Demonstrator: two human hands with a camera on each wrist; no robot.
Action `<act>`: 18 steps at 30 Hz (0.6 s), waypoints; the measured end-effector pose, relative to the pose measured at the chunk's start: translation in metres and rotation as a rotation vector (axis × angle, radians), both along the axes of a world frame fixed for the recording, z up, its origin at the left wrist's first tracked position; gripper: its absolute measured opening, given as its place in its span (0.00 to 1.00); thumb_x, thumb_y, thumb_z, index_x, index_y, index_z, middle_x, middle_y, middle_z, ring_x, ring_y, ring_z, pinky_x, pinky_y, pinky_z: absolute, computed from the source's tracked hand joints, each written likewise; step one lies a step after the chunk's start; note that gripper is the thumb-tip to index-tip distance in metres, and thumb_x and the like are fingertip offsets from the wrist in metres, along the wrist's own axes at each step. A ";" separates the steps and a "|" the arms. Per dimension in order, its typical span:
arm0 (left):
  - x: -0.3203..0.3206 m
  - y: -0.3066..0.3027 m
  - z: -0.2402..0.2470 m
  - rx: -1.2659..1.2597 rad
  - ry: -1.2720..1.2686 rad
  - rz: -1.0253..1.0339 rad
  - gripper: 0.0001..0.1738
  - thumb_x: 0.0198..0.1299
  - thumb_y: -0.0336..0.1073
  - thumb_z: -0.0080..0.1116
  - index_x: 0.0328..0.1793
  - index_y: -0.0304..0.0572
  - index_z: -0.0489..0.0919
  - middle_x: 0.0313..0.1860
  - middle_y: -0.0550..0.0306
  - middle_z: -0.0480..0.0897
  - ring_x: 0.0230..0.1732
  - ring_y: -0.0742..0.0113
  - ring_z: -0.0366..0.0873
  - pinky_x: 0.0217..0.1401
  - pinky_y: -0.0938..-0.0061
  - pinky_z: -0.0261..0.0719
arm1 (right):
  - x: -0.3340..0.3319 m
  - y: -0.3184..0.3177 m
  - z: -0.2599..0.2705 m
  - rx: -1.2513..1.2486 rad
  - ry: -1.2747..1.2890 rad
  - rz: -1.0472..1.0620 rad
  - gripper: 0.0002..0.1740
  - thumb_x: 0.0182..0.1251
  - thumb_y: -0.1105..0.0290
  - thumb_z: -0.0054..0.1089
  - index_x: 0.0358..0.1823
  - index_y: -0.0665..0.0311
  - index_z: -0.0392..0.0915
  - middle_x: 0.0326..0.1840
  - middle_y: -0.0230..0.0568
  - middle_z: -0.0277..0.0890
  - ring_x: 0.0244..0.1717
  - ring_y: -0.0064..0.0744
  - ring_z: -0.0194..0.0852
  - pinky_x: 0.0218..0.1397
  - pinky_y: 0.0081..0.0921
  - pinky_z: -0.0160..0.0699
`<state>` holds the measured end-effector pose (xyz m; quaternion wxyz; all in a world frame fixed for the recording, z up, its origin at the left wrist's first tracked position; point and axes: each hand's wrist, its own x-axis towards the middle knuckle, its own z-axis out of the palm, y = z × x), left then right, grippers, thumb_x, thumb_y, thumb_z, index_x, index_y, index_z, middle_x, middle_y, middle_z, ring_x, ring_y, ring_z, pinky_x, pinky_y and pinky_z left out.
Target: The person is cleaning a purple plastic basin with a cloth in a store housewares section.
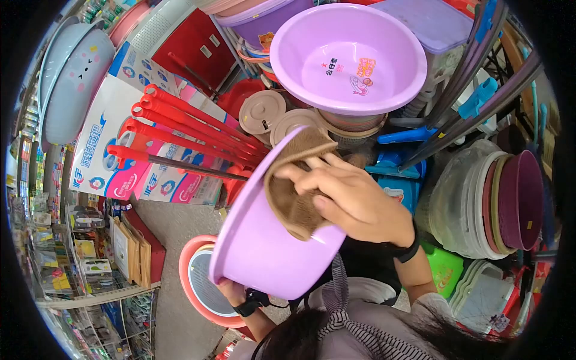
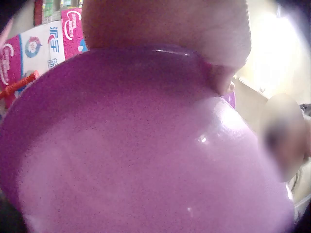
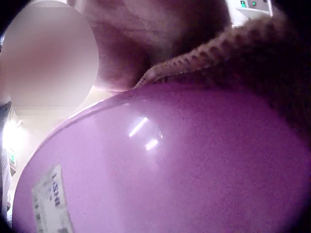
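Note:
A light purple plastic basin [image 1: 258, 258] is held tilted on its side in front of the body, its rim towards the left. At the rim's lower end my left hand [image 1: 231, 292] grips it, most of the fingers hidden behind the basin. My right hand [image 1: 363, 201] holds a brown knitted cloth [image 1: 294, 210] against the basin's wall, fingers bent into the fabric. Close up in the right wrist view, the cloth's ribbed edge lies along the basin, and a white printed label [image 3: 51, 201] sticks to the smooth purple surface.
Another purple basin [image 1: 342, 57] tops a stack ahead. Red-handled poles [image 1: 186, 135] stand left by a printed carton [image 1: 114, 153]. Dustpans with blue parts [image 1: 393, 168] and stacked buckets [image 1: 474, 198] are on the right. Low on the floor sits a pink-rimmed tub [image 1: 187, 270]; shelving [image 1: 96, 300] lines the left.

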<state>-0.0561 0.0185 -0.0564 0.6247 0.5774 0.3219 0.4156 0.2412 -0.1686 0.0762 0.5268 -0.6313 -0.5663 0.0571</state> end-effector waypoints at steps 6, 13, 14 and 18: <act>-0.043 0.028 -0.060 0.021 -0.073 0.019 0.27 0.63 0.60 0.59 0.41 0.44 0.67 0.37 0.63 0.72 0.40 0.71 0.73 0.50 0.67 0.75 | 0.005 -0.023 -0.011 -0.023 0.370 0.304 0.13 0.75 0.68 0.42 0.47 0.69 0.74 0.49 0.51 0.78 0.45 0.51 0.74 0.53 0.38 0.70; -0.038 0.034 -0.060 0.010 -0.143 -0.043 0.21 0.66 0.49 0.56 0.33 0.41 0.66 0.33 0.56 0.77 0.37 0.61 0.78 0.49 0.60 0.77 | -0.013 -0.030 -0.075 0.589 0.645 -0.188 0.26 0.73 0.63 0.54 0.68 0.59 0.59 0.72 0.38 0.58 0.65 0.34 0.65 0.66 0.37 0.70; -0.040 0.034 -0.064 -0.056 -0.148 0.060 0.20 0.65 0.47 0.56 0.31 0.41 0.66 0.31 0.55 0.77 0.36 0.58 0.78 0.49 0.59 0.78 | -0.017 -0.030 -0.067 0.850 0.949 -0.274 0.26 0.73 0.65 0.54 0.69 0.59 0.59 0.70 0.37 0.61 0.64 0.33 0.67 0.65 0.37 0.71; -0.036 0.035 -0.062 0.040 -0.169 -0.083 0.21 0.63 0.43 0.58 0.24 0.40 0.66 0.27 0.55 0.75 0.31 0.59 0.77 0.43 0.59 0.76 | -0.009 -0.039 -0.068 0.997 1.321 -0.739 0.25 0.72 0.72 0.55 0.68 0.64 0.62 0.66 0.37 0.66 0.61 0.30 0.69 0.62 0.33 0.73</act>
